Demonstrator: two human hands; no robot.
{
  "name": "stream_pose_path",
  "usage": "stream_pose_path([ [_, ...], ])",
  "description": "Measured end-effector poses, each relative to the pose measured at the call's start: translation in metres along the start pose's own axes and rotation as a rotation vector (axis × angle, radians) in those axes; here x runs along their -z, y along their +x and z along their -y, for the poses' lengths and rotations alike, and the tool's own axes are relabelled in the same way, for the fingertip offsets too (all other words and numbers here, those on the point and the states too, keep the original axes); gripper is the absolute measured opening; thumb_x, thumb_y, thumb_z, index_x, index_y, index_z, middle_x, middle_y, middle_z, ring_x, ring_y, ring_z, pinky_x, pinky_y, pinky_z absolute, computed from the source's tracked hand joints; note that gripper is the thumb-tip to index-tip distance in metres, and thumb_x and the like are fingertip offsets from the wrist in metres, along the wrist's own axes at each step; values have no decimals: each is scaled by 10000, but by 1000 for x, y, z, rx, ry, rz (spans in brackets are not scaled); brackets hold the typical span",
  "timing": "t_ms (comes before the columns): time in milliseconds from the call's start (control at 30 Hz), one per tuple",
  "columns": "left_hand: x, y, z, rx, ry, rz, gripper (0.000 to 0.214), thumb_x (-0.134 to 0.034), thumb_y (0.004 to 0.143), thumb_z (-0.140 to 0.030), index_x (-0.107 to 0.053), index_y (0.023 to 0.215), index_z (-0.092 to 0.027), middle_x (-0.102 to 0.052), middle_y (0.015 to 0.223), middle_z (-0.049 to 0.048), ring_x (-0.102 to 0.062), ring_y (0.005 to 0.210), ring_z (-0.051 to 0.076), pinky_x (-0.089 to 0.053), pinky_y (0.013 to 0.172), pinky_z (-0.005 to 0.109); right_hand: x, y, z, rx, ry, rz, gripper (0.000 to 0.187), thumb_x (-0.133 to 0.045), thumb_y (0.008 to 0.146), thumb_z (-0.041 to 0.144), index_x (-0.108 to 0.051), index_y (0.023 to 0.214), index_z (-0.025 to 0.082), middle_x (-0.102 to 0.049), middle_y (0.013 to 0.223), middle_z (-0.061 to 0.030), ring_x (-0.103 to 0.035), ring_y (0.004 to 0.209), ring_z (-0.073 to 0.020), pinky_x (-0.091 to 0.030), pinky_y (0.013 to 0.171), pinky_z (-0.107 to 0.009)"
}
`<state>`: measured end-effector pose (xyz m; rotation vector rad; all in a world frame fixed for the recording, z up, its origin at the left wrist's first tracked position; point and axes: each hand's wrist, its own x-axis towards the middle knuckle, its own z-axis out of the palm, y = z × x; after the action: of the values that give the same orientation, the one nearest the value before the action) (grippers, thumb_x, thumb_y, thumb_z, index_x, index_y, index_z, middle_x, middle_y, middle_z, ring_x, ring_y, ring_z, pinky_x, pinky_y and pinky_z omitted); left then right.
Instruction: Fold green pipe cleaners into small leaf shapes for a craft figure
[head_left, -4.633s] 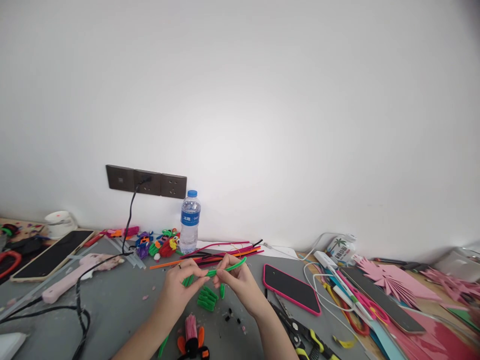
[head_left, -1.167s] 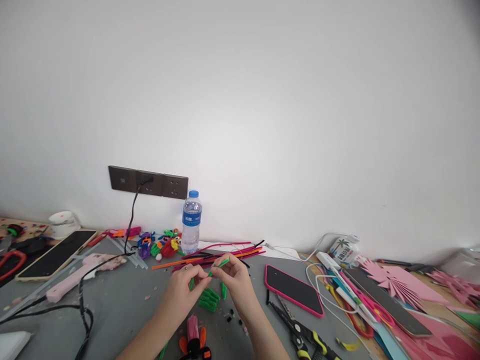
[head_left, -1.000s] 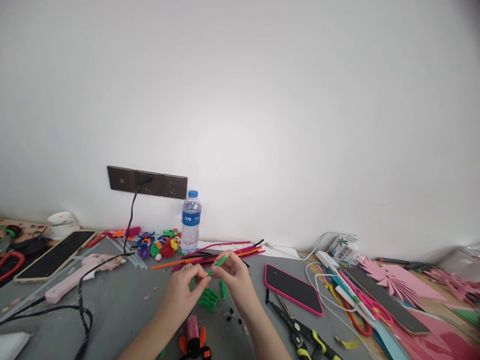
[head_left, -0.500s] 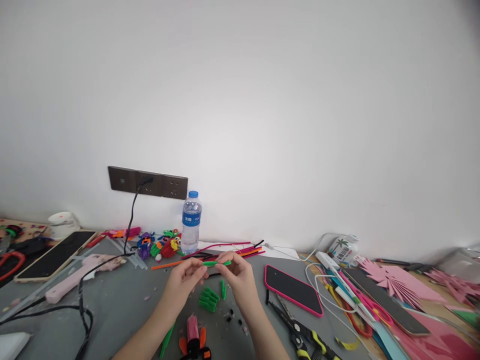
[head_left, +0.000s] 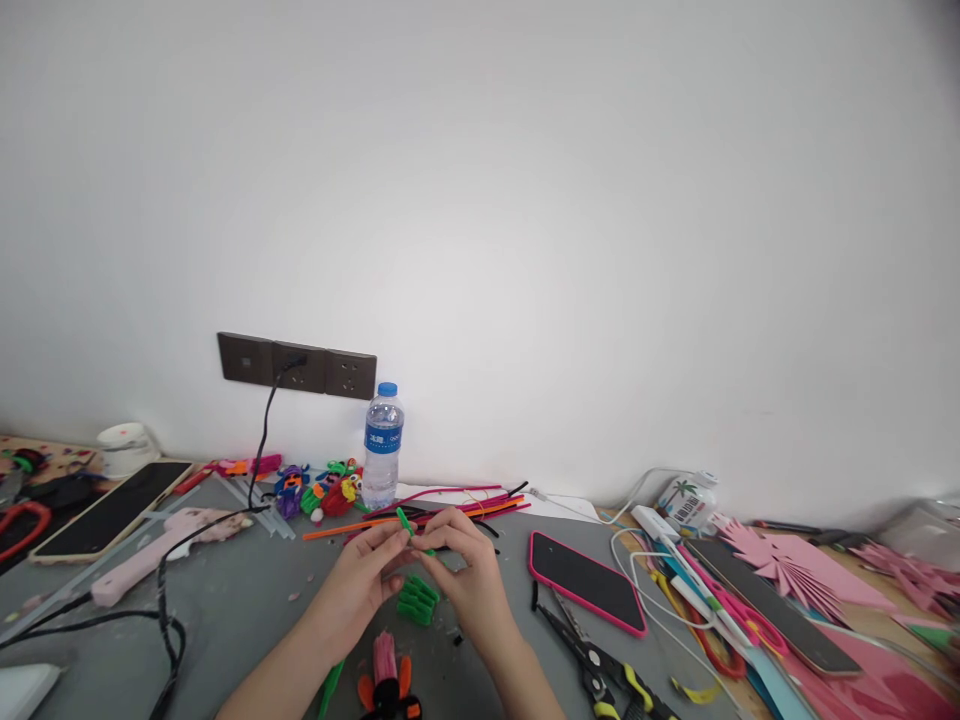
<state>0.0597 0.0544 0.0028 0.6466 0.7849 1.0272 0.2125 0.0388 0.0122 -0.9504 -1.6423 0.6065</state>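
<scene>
A short green pipe cleaner (head_left: 405, 520) is pinched between both hands above the grey mat. My left hand (head_left: 369, 570) grips one part with thumb and fingertips, and my right hand (head_left: 459, 565) pinches the other close beside it. The piece looks bent, its upper end poking up between the fingertips. Just below the hands lie several folded green pipe cleaner pieces (head_left: 418, 600). Nearer to me sits a pink, orange and black pipe cleaner figure (head_left: 386, 665). A longer green pipe cleaner (head_left: 330, 685) is partly hidden by my left forearm.
Behind my hands stand a water bottle (head_left: 382, 450) and small pipe cleaner figures (head_left: 292, 485). A pink-cased phone (head_left: 585, 580) and pliers (head_left: 600, 660) lie to the right. On the left are a pink glue gun (head_left: 142, 560), its black cable (head_left: 161, 600) and another phone (head_left: 112, 510).
The green pipe cleaner was held nearly straight and level; now it is bent, with one end tilted up. My hands have drawn closer together and turned slightly.
</scene>
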Motion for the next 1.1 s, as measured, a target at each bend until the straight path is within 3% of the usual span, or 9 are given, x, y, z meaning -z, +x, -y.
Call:
stream_pose_path([
  [367,-1,1,2,-24,42,-8,378,-873,551,-404,-648,768,-191,-623,726,-27,-610,717,127,-381,513,167,-1,0,-3,-61,35,9,68,-673,795,197,-699,734,214,-584,765,-36,-573,730,-187,-437,630,-289],
  [600,-5,0,-1,-67,155,-19,419,-860,523,-467,-657,755,-182,-527,613,-51,-470,569,99,-365,532,197,2,3,-3,-70,92,6,121,-720,753,234,-640,666,208,-556,703,-9,-512,665,-165,-415,596,-274],
  [733,-4,-2,-2,-82,262,22,404,-825,575,-494,-638,747,-179,-466,587,-69,-388,538,86,-344,544,200,8,4,0,-97,121,44,128,-725,740,220,-632,653,204,-569,699,-7,-521,662,-164,-417,607,-274],
  [1100,-9,-9,-12,-92,539,114,402,-725,667,-560,-589,692,-183,-393,568,-73,-361,553,110,-312,531,217,31,3,6,-239,216,219,11,-706,764,197,-712,756,203,-643,758,-21,-593,752,-183,-458,702,-287],
])
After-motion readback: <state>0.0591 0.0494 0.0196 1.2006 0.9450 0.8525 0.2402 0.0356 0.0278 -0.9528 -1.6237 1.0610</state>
